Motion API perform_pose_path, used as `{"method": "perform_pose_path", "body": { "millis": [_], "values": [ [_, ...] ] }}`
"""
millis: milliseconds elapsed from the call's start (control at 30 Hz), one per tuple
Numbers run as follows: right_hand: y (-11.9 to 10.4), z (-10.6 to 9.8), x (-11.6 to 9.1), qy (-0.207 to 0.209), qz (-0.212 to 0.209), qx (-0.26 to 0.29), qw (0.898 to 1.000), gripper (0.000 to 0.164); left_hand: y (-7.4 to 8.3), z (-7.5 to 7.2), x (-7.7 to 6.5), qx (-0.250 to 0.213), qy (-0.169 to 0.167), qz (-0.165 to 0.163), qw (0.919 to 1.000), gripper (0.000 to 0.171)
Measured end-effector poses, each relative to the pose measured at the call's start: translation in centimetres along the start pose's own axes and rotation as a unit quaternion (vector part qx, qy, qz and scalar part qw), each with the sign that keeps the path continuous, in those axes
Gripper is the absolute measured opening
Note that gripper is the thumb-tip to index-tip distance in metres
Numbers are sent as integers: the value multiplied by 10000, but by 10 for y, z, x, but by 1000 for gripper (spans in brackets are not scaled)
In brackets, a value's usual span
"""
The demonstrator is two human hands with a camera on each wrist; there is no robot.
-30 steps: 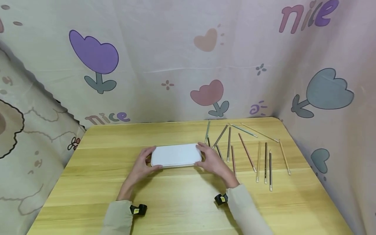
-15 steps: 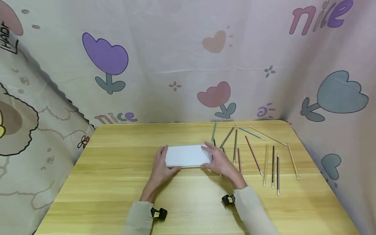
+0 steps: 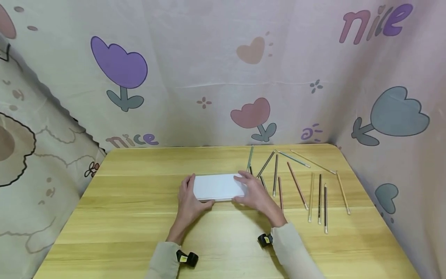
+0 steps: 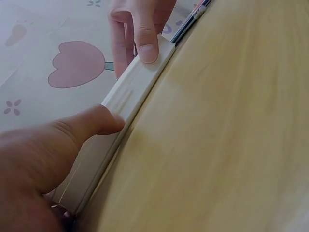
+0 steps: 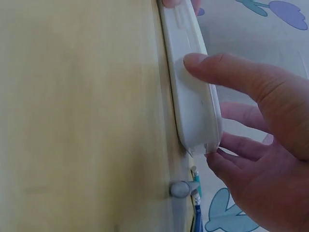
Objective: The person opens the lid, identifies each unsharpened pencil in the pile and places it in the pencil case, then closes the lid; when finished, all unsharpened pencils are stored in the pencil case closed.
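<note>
A flat white plastic case (image 3: 217, 187) with rounded corners lies on the wooden table, shut, between my hands. My left hand (image 3: 188, 199) grips its left end, thumb along the near side and fingers behind the far edge. At the right end my right hand (image 3: 256, 193) holds it, thumb on the near side, fingertips over the top and far edge. In the left wrist view the left thumb presses the case's side wall (image 4: 130, 94). The right wrist view shows the right thumb on that same wall (image 5: 190, 104). The case's contents are hidden.
Several pencils lie scattered right of the case, including a red pencil (image 3: 297, 185), a yellow pencil (image 3: 311, 197) and a black pencil (image 3: 325, 209). A green pencil (image 3: 250, 158) reaches the table's back edge. A patterned curtain (image 3: 195, 58) hangs behind the table (image 3: 122, 217).
My left hand has slid right along the case, covering more of its left end. The right hand keeps its hold. The head view has shifted slightly.
</note>
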State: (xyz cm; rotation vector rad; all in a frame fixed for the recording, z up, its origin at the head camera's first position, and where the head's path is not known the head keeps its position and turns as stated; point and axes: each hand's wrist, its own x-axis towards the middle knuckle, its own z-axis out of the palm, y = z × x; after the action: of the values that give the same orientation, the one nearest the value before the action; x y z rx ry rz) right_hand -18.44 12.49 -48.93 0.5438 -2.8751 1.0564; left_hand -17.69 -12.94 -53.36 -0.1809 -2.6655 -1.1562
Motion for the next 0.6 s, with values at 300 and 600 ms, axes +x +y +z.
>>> {"method": "perform_pose_path", "body": {
  "millis": [300,600],
  "values": [
    [5,-8,0,-63,-165,-22,9998,74,0,7,0,-10,217,219,9995,113],
    [20,-18,4,-332,-341,869,9951,60,-1,-1,0,-314,17,-18,9995,120]
  ]
}}
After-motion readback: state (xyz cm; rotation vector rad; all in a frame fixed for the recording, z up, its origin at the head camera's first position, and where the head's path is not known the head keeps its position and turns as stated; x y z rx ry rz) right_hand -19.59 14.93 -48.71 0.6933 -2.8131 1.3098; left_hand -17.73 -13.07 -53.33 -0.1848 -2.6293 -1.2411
